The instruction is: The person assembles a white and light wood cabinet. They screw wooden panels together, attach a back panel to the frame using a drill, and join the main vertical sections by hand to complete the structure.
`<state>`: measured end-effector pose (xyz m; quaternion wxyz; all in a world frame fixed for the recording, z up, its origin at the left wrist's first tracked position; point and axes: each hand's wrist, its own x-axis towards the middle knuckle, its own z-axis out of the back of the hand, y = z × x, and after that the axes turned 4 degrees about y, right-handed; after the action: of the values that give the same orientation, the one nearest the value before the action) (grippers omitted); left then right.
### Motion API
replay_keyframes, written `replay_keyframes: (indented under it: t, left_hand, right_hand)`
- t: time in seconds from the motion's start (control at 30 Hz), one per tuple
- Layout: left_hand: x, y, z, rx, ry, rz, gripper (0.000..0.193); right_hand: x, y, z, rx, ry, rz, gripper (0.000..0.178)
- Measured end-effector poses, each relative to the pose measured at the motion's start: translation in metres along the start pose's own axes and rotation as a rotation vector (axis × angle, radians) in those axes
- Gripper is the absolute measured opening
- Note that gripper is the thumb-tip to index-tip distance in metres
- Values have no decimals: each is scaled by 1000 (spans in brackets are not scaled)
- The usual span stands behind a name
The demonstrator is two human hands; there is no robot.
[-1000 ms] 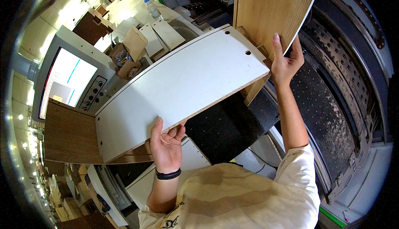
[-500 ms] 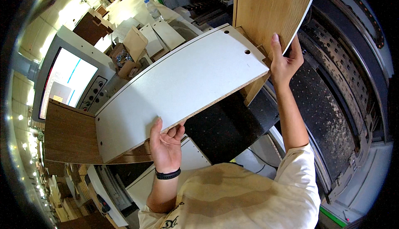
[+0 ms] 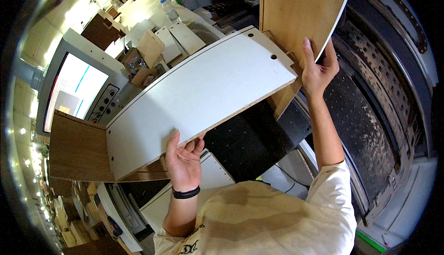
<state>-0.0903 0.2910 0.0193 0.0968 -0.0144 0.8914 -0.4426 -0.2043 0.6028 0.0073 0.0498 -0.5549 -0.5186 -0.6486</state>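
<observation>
A long white panel [image 3: 203, 93] with small round holes near its ends slants across the middle. Its near edge shows raw particle board. My left hand [image 3: 184, 164] is closed on that edge, thumb on the white face and fingers curled underneath. At the panel's right end stands a wood-grain board [image 3: 303, 12] with a white edge. My right hand [image 3: 318, 74] grips this board's lower right part, thumb on the wood-grain face and fingers behind. A brown wood-grain board [image 3: 76, 148] meets the white panel's left end. The joints' undersides are hidden.
A monitor with a knob panel [image 3: 105, 101] stands at the left. Behind the panel are a small open cardboard box [image 3: 141, 72], loose white boards [image 3: 187, 36] and a plastic bottle [image 3: 169, 10]. Dark machinery [image 3: 370, 102] fills the right side. Another white panel [image 3: 208, 174] lies below.
The white panel's right end has shifted very slightly left, away from the upright wood-grain board. Both hands keep their grips, almost unmoved.
</observation>
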Motion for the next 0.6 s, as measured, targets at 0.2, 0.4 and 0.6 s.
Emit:
replay_keyframes:
  t: [0.2,0.4,0.6]
  left_hand:
    - [2,0,4,-34,-8,31,31]
    - [-1,0,-1,-4,-23,8,33]
    - [1,2,3,-2,9,36,33]
  right_hand:
    - [0,2,-3,47,7,0,43]
    - [-3,7,0,59,10,-91,43]
    - [-1,4,6,-13,50,-16,41]
